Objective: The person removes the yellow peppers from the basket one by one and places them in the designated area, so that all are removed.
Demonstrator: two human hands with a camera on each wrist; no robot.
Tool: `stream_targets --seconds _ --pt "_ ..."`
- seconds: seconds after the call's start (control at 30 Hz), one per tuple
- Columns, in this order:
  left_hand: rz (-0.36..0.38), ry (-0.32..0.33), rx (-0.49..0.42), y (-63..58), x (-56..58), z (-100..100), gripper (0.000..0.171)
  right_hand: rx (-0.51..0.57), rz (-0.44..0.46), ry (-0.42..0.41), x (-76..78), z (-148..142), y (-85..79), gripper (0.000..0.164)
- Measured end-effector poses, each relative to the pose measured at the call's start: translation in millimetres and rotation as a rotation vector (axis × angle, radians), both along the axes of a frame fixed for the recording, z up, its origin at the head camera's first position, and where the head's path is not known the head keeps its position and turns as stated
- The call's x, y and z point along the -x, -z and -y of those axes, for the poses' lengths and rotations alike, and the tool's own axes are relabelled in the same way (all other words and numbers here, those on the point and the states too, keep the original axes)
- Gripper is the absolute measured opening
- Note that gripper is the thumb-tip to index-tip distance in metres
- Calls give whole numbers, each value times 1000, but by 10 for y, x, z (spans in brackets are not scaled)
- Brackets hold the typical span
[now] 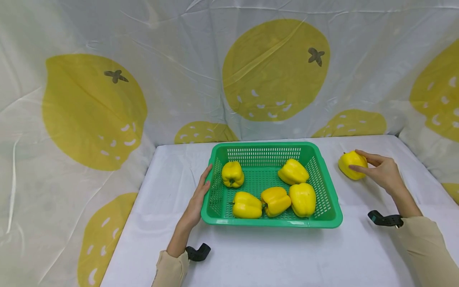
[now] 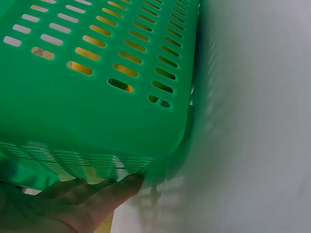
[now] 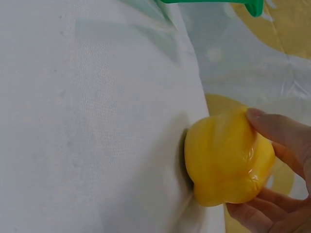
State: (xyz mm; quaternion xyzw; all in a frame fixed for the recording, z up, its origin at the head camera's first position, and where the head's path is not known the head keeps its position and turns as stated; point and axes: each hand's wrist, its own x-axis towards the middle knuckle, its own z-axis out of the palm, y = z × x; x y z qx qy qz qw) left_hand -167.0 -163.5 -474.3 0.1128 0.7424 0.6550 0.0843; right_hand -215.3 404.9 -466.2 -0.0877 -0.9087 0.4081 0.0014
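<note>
To the right of the green plastic basket (image 1: 327, 223), my right hand (image 1: 383, 171) holds a yellow bell pepper (image 1: 349, 164) between thumb and fingers. The right wrist view shows this bell pepper (image 3: 228, 158) close to the white cloth, the thumb on one side and fingers on the other. My left hand (image 1: 195, 201) lies along the basket's left side, fingers extended. Seen from the left wrist, those fingers (image 2: 109, 199) touch the slotted basket wall (image 2: 97, 111). Several yellow bell peppers lie inside the basket, among them one at the left (image 1: 232, 174) and one at the right (image 1: 303, 199).
A white cloth (image 1: 269, 255) covers the table under the basket. Behind and at the sides hangs a pale curtain (image 1: 186, 79) printed with large yellow lemons. Each wrist wears a black camera mount, one left (image 1: 198, 252) and one right (image 1: 385, 219).
</note>
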Motion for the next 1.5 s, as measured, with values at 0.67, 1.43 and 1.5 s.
stream_targets --seconds 0.67,1.43,1.5 --pt "13 1 -17 8 1 10 52 -93 -91 -177 99 265 -537 81" --pt "3 9 -26 7 2 -9 52 10 -240 -642 383 1601 -1187 70" --pt "4 9 -30 9 2 -11 52 -4 -244 -689 429 1728 -1197 70"
